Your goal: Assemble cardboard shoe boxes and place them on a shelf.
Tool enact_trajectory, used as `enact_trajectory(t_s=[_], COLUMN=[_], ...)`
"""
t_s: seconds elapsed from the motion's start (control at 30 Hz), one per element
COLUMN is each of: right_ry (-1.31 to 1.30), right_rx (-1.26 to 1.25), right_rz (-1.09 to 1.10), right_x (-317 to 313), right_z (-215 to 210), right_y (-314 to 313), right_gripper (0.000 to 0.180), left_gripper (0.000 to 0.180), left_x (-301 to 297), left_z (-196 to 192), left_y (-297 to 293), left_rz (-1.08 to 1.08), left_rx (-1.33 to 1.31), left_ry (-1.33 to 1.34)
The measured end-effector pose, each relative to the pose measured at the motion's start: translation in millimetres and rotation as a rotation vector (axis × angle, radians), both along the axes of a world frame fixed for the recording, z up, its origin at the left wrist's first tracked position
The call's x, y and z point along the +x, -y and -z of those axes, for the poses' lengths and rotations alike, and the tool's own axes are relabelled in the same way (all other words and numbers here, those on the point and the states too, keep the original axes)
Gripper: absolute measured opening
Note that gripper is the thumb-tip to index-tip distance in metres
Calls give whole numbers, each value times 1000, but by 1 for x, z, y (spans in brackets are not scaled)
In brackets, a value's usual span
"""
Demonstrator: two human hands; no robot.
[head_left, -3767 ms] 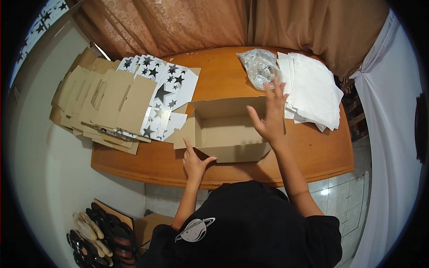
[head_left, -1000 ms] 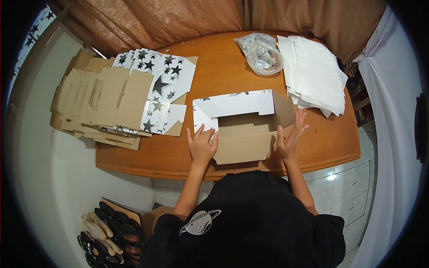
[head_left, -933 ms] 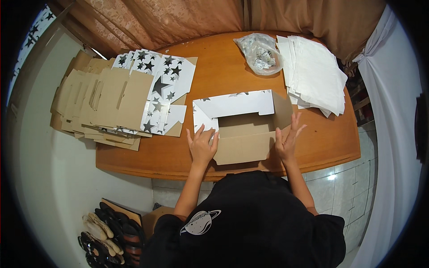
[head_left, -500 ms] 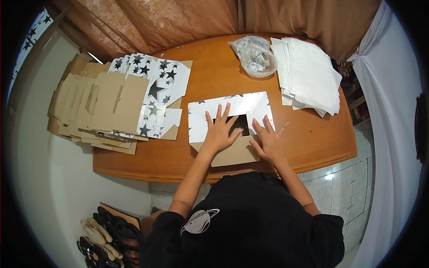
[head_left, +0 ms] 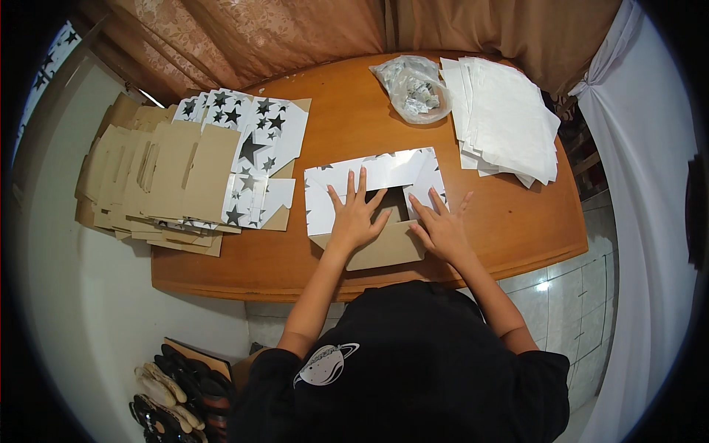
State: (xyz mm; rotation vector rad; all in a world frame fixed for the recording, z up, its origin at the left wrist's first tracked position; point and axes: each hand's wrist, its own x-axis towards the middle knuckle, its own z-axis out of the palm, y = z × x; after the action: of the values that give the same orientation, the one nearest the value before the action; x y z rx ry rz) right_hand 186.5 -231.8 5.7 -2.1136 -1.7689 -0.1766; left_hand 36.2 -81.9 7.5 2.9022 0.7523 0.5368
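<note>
A cardboard box (head_left: 391, 171), white with dark stars outside and plain brown inside, lies before me on the table. Its white flaps are folded inward around a dark opening in the middle, and a brown flap (head_left: 384, 251) sticks out toward me. My left hand (head_left: 356, 219) rests on the left white flap with its fingers spread. On the right flap lies my right hand (head_left: 443, 229), its fingers also stretched out and apart. Neither hand grips anything.
At the left is a pile of flat brown and star-printed cardboard pieces (head_left: 210, 166). A clear plastic bag (head_left: 413, 88) with small packets stands at the back, beside a stack of white sheets (head_left: 509, 122). The wooden table (head_left: 509, 229) has a curved front edge; shoes (head_left: 177, 391) lie at lower left.
The whole scene has shifted slightly up and left in view. Both hands stay spread on the box flaps, with hardly any movement against the box.
</note>
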Motion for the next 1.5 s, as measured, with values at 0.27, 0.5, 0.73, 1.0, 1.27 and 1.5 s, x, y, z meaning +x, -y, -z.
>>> enact_trajectory(t_s=[0.27,0.5,0.73,1.0,1.27,1.5], right_ry=[11,69,-12,-537,-738,-811], right_rx=[183,318,504,427,214,197], right_rz=[-114,-159,-89,330,417,429], right_x=[26,43,43,20,26,23], right_z=[27,43,44,23,24,24], right_y=[28,33,17,-18,-21,-26], right_gripper=[67,76,47,56,87,89], left_gripper=[38,76,60,51,72,71], left_x=[-56,-124,-117,-67,-68,-66], left_z=[0,28,34,28,41,42], left_y=[1,0,-13,-9,-13,-16], left_rz=[-53,9,-13,-455,-585,-536], left_rx=[62,93,172,-193,-727,-704], left_ry=[494,335,429,785,944,936])
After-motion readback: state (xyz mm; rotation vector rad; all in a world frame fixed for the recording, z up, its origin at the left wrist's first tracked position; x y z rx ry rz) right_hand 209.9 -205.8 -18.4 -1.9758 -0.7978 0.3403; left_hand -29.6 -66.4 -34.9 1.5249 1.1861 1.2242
